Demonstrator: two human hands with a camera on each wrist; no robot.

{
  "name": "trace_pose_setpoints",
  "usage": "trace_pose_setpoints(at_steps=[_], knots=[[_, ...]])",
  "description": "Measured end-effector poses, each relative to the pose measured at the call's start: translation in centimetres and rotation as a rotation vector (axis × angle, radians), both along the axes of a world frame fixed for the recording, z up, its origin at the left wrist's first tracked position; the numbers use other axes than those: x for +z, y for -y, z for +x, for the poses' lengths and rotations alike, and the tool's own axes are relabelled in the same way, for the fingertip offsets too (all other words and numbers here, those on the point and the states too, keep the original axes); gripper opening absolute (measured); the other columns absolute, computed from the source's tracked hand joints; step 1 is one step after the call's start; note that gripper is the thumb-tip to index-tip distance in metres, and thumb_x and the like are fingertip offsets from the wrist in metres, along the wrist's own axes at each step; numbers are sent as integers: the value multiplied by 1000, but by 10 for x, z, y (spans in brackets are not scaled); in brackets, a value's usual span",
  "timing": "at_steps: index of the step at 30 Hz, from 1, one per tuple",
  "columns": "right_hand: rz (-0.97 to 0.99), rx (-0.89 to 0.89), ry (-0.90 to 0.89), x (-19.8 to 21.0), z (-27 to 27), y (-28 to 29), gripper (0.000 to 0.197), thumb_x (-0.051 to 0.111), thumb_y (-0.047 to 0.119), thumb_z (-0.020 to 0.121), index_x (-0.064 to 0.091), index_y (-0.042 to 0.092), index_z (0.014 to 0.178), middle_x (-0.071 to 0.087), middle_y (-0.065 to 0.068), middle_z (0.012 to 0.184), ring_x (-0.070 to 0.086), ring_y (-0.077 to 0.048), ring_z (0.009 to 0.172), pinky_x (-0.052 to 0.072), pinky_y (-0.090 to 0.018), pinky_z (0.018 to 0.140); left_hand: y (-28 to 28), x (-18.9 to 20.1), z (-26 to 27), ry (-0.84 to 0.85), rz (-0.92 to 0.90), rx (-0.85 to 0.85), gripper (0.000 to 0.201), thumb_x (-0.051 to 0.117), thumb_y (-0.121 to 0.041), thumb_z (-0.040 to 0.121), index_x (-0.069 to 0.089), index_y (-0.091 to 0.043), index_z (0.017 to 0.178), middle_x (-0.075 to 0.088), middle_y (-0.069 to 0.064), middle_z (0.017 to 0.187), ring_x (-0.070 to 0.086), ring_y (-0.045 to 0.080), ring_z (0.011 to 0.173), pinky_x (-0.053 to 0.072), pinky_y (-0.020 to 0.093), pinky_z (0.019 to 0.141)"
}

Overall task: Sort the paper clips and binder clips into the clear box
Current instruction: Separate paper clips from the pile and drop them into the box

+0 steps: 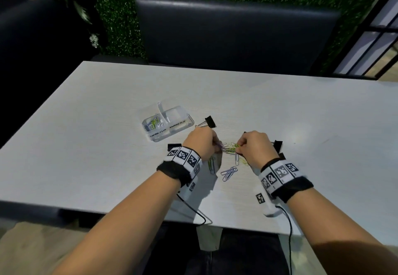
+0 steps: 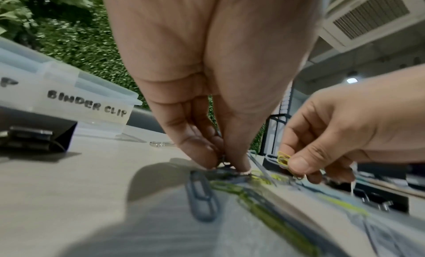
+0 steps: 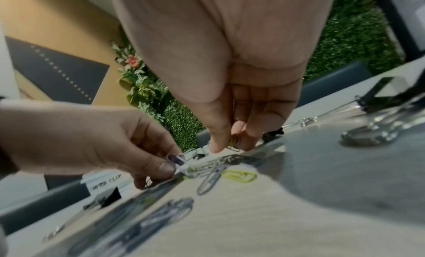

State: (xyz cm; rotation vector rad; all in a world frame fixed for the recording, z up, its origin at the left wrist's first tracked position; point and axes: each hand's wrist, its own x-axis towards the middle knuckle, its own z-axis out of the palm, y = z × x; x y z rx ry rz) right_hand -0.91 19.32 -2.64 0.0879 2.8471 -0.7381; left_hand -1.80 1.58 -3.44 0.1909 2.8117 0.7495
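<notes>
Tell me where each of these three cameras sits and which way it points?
Head: on the person's head, looking down at the table; both forearms show.
Left wrist: under the left hand, facing its fingertips and the box.
Right wrist: under the right hand, facing its fingertips.
Shared: each wrist view shows the other hand; all show the paper clips.

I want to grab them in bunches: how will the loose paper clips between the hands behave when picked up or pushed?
The paper clips are thin wire lying flat on the table, so probably light and hard to get under. They overlap, so may snag and lift together. Pushed, they should slide, not roll.
</notes>
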Motion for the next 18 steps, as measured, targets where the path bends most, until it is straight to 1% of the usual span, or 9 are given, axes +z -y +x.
trace_pose_setpoints(at_steps=[3, 5, 6, 8, 10, 11, 13, 16, 18], knots=[[-123, -83, -27, 0, 0, -9, 7, 79, 16, 83, 75, 11, 82, 73, -7, 85, 65, -21, 75, 53, -29, 74, 3, 3, -2, -12, 82, 37, 8, 82, -15, 82, 82, -18, 90, 80, 2, 88, 73, 15, 85, 60, 32, 83], [-265, -158, -30, 3, -1, -13, 9, 80, 13, 82, 76, 6, 85, 70, -6, 76, 67, -21, 70, 59, -33, 73, 6, 5, -4, -20, 153, 77, 6, 83, -17, 82, 82, -18, 87, 77, -2, 81, 70, 11, 78, 58, 26, 76], [-347, -197, -24, 5, -1, -14, 9, 80, 12, 82, 76, 6, 87, 70, -6, 73, 67, -21, 66, 61, -34, 70, 7, 6, -4, -25, 186, 94, 7, 84, -19, 82, 82, -18, 89, 74, -5, 79, 68, 9, 76, 55, 21, 72], [-489, -240, -11, 12, -2, -13, 9, 79, 10, 83, 74, 5, 89, 74, -12, 77, 67, -21, 61, 61, -36, 65, 11, 6, -6, -32, 265, 136, 11, 85, -23, 82, 81, -19, 92, 69, -11, 73, 63, 4, 71, 46, 10, 64], [-653, -255, -1, 18, -4, -6, 9, 76, 6, 85, 72, 2, 91, 74, -17, 84, 73, -24, 71, 61, -41, 71, 17, 9, -5, -41, 349, 177, 11, 85, -24, 82, 81, -20, 92, 67, -15, 70, 61, -2, 65, 43, 3, 58], [-719, -256, 5, 21, -6, 0, 8, 75, 5, 85, 71, 2, 91, 74, -17, 85, 74, -25, 75, 61, -43, 74, 20, 11, -4, -40, 392, 200, 11, 85, -24, 82, 81, -21, 92, 69, -14, 70, 62, -2, 64, 45, 4, 60], [-784, -229, 16, 28, -12, 15, 6, 75, 6, 86, 70, 5, 89, 73, -15, 85, 74, -24, 78, 59, -42, 72, 31, 18, -4, -33, 495, 250, 9, 85, -23, 82, 80, -22, 89, 74, -7, 74, 66, 5, 66, 54, 16, 68], [-790, -140, 30, 38, -25, 49, 10, 75, 11, 87, 72, 6, 94, 75, -10, 86, 73, -19, 74, 57, -30, 60, 64, 31, -5, -70, 601, 354, 9, 85, -22, 81, 77, -25, 81, 77, -3, 76, 72, 15, 70, 62, 28, 74], [-768, -68, 39, 44, -35, 78, 15, 76, 13, 86, 73, 4, 98, 73, -6, 82, 69, -12, 66, 53, -22, 51, 95, 39, -8, -96, 648, 458, 9, 85, -21, 81, 77, -24, 79, 78, -2, 76, 74, 20, 72, 63, 31, 73]])
